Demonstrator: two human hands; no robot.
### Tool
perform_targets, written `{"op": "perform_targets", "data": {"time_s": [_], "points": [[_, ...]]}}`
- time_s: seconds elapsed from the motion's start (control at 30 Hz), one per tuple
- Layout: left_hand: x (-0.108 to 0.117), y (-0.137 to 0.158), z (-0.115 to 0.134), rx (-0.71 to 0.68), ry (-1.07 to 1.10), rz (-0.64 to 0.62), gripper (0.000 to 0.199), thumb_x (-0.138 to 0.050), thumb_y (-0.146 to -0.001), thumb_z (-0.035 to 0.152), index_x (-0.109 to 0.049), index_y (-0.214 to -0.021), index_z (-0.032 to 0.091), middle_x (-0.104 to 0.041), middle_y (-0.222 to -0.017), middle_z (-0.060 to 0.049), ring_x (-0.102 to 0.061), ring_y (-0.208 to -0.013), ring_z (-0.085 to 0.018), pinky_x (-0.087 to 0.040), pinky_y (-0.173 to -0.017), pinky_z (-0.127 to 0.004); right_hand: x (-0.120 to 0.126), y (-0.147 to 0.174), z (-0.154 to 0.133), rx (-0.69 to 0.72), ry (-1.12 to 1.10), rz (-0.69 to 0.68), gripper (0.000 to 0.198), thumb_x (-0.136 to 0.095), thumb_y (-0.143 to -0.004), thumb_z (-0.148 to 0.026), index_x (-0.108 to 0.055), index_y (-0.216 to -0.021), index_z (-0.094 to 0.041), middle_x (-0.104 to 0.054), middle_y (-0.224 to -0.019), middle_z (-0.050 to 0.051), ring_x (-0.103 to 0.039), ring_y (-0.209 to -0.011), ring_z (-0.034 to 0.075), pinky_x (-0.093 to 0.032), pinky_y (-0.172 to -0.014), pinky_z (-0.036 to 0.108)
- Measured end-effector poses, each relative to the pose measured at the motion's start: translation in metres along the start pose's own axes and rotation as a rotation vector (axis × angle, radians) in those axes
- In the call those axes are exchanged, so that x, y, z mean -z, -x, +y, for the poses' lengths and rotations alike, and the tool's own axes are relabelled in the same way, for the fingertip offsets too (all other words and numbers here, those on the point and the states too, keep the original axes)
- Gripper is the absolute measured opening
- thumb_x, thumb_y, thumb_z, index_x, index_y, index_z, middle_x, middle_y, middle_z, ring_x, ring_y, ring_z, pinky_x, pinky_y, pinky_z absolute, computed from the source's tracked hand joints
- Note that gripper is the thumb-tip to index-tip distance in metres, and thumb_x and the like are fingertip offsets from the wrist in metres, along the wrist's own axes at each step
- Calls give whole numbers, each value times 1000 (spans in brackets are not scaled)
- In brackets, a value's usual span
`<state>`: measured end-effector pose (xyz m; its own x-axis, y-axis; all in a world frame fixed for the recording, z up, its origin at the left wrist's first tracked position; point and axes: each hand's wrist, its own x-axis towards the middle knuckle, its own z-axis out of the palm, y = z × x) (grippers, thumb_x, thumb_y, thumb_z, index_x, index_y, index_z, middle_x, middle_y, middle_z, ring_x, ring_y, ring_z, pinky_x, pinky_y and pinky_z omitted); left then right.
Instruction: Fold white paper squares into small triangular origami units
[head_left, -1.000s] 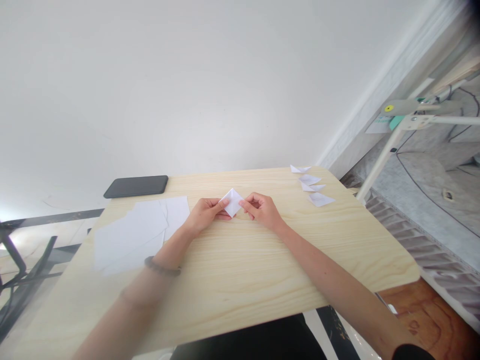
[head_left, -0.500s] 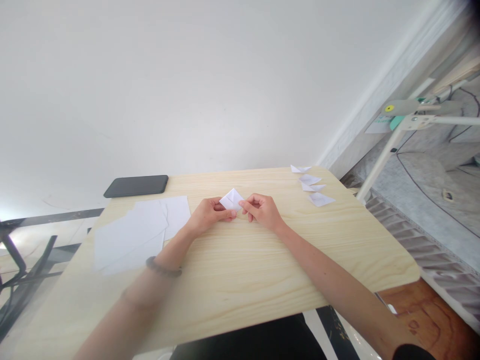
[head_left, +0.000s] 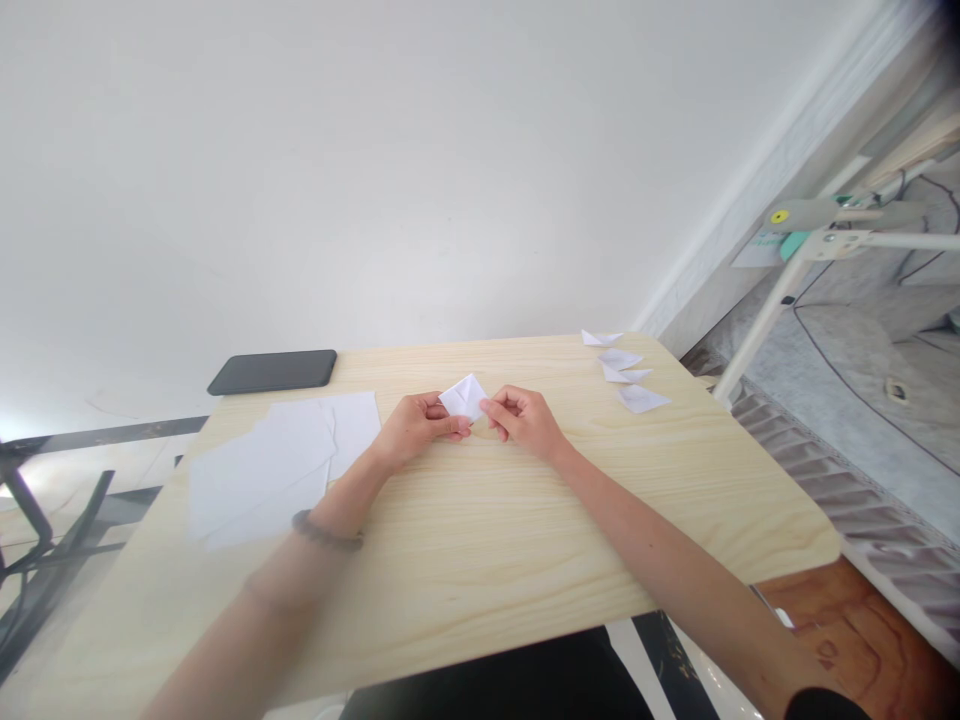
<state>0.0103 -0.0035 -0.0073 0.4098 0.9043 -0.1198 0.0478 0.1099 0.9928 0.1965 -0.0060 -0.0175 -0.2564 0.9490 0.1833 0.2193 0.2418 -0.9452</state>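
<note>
A small folded white paper (head_left: 466, 394), roughly diamond-shaped with a crease down its middle, is held between both hands above the table. My left hand (head_left: 415, 428) pinches its left and lower edge, thumb in front and fingers behind. At the right corner, my right hand (head_left: 525, 418) grips it between thumb and forefinger, the other fingers curled. Parts of the paper's lower and side corners are hidden by the fingers.
Flat white paper sheets (head_left: 262, 475) overlap on the table (head_left: 480, 560) at left. Behind them lies a dark phone (head_left: 273, 372). Several folded paper pieces (head_left: 643, 399) form a column at far right. A wall (head_left: 450, 180) rises behind the table.
The folded paper has shifted very slightly right, and its right side has opened out a little. Both hands keep their hold with almost no movement.
</note>
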Motion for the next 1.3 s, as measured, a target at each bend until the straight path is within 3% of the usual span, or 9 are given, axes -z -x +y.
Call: {"op": "perform_targets", "data": {"time_s": [0.3, 0.5, 0.67, 0.9, 1.0, 1.13, 1.23, 1.3], "points": [[2, -1, -2, -31, -67, -26, 32, -67, -65, 33, -60, -86, 10, -67, -75, -8, -61, -69, -16, -48, -70, -30, 3, 0, -1, -27, -86, -80, 31, -52, -75, -44, -48, -64, -16, -50, -51, -2, -43, -42, 6, -38, -42, 19], [2, -1, -3, -76, -109, -56, 53, -67, -65, 31, -49, -111, 15, -64, -93, -9, -60, -84, -20, -46, -77, -34, 2, -1, 3, -27, -26, 10, 32, -52, -74, -45, -49, -62, -16, -49, -51, -3, -42, -41, 6, -35, -41, 18], [4, -4, -7, -256, -277, 100, 63, -67, -65, 27, -40, -121, 22, -50, -113, -10, -58, -85, -17, -50, -72, -32, 2, -3, 5, -39, 46, 84, 34, -48, -76, -46, -48, -59, -16, -51, -51, -2, -42, -40, 6, -34, -41, 19], [8, -1, -6, -557, -679, 83, 25, -55, -76, 26, -60, -101, 22, -47, -118, -8, -51, -100, -20, -47, -80, -32, 3, -3, 8, 54, 329, 119, 34, -41, -81, -38, -50, -56, -16, -53, -51, -2, -44, -45, 7, -34, -47, 20], [8, 0, -7, -589, -837, 89, 22, -54, -77, 25, -63, -97, 22, -51, -114, -7, -51, -101, -20, -43, -86, -33, 3, -5, 9, 89, 458, 115, 28, -43, -81, -33, -52, -60, -16, -54, -53, -2, -45, -48, 8, -34, -50, 20], [9, -1, -8, -579, -998, 29, 21, -49, -81, 26, -66, -92, 22, -59, -101, -6, -56, -92, -18, -45, -79, -30, 4, -6, 12, 157, 599, 83, 14, -49, -77, -27, -59, -74, -17, -58, -67, 1, -50, -62, 11, -38, -60, 22], [10, -3, -9, -614, -1069, -9, 21, -47, -82, 24, -66, -91, 21, -62, -96, -6, -56, -88, -17, -45, -78, -28, 9, -6, 11, 225, 621, 32, 17, -53, -75, -25, -59, -89, -18, -58, -83, 3, -51, -74, 12, -40, -68, 24], [10, -3, -10, -633, -1090, -9, 21, -47, -82, 23, -66, -91, 21, -62, -96, -6, -56, -88, -16, -45, -77, -28, 13, -4, 9, 255, 594, -56, 18, -53, -75, -24, -60, -91, -19, -56, -90, 3, -51, -70, 10, -41, -67, 24]]}}
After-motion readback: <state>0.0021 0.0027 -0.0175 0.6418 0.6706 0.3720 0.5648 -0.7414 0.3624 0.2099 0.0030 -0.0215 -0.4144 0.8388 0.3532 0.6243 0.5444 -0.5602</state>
